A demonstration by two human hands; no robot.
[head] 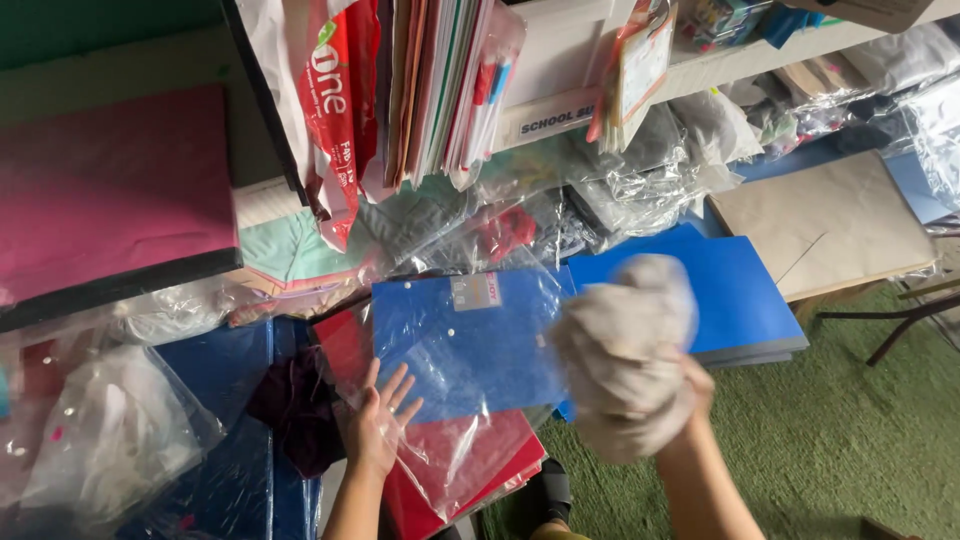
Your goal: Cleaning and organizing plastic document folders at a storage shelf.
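Head view, looking down over a crowded stationery stack.

Left hand (380, 420), lower centre of frame: fingers spread wide, palm down, lying flat on clear plastic wrap over a red folder (470, 465). It gripped nothing; fingertips reached up toward the lower left corner of a blue plastic folder (470, 340), which sat in a clear sleeve at centre frame, overlapping the red one. The blue folder carried a small pale label at its top edge.

Right hand (680, 395), lower right of centre: closed tight around a crumpled off-white cloth (625, 345). The cloth was bunched into a ball and blurred; it hid most of the fingers, and it hung just beside the right edge of the blue plastic folder. Whether it touched the folder could not be told.

Surroundings:
- Dark maroon cloth (295, 405) just left of the left hand, lying on dark blue sheets.
- Stack of blue folders (745, 290) right of centre, behind the cloth ball.
- Brown paper sheets (830, 225) at upper right.
- Pink board (110, 190) at upper left, dark-edged.
- Upright folders and papers (430, 80) hanging at top centre, beside a red plastic bag (335, 110).
- Loose clear plastic bags across the middle and at lower left.
- Green carpet (840, 430) at lower right.
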